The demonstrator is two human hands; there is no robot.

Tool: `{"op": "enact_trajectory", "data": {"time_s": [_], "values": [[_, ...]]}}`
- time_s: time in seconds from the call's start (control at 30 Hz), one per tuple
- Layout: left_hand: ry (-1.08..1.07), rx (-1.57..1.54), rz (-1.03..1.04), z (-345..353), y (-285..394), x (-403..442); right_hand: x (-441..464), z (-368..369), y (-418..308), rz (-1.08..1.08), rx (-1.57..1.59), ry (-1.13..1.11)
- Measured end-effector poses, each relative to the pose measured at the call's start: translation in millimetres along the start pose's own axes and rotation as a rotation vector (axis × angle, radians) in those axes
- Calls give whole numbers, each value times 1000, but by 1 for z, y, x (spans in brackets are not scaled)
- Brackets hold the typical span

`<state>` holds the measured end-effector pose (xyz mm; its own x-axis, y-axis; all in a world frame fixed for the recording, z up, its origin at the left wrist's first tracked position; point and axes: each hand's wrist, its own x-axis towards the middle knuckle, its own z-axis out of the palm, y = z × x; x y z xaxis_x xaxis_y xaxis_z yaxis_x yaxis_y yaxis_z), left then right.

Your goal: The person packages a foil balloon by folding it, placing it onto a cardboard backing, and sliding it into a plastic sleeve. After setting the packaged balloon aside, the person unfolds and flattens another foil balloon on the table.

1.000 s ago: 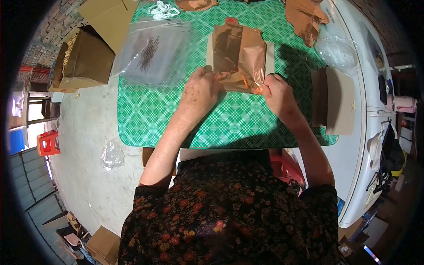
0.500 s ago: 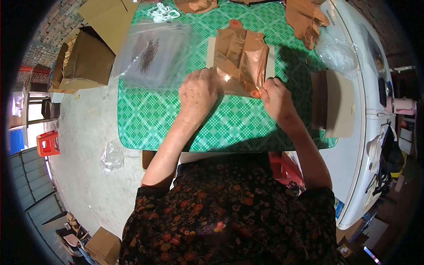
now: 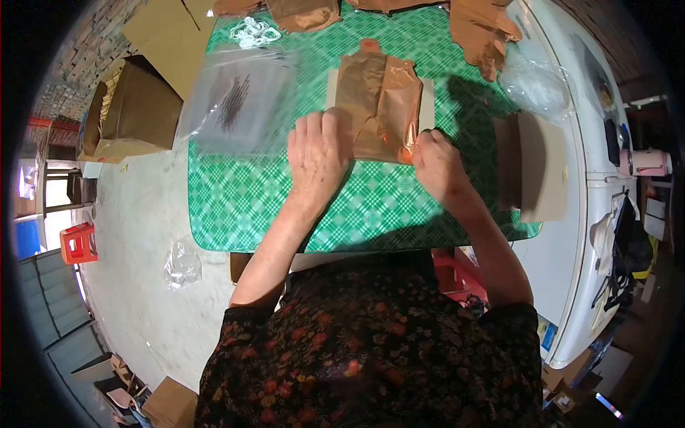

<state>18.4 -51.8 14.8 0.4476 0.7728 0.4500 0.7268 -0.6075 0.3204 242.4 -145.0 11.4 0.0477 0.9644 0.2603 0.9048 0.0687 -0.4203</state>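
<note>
Green plaid tabletop (image 3: pixel 371 214) carries pale card (image 3: pixel 427 107), topped by a shiny coppery packet (image 3: pixel 378 107) between both hands. Left hand (image 3: pixel 316 153) meets its near left side, grip unclear; right hand (image 3: pixel 439 164) has fingers pinching its near right corner

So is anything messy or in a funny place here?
Mostly one thing: crumpled clear plastic lies on the floor, left of the green table, as if it had been dropped. The shiny brown piece is also creased near the right hand, but that may just be from handling.
</note>
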Motion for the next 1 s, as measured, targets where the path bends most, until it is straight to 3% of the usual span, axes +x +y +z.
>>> {"op": "enact_trajectory", "data": {"time_s": [0.07,0.1,0.2,0.27,0.37,0.47,0.57,1.0], "values": [[97,-28,139,-3,5,3,1,-1,-3,-11,-33,-4],[-39,-79,157,-1,4,2,1,-2,-3,-9,-31,-8],[-139,-71,252,1,11,-1,0,-2,-1,-27,-42,-19],[-172,-78,250,5,9,-2,0,-4,-1,-71,-76,-25],[-169,-71,274,11,9,-7,2,-8,-5,160,208,16],[-210,-42,270,11,8,-7,0,-14,-4,16,27,209],[-220,-35,269,10,9,-8,-7,-9,-5,-7,50,248],[-206,-64,270,11,9,-8,-29,0,-6,-17,170,199]]}}
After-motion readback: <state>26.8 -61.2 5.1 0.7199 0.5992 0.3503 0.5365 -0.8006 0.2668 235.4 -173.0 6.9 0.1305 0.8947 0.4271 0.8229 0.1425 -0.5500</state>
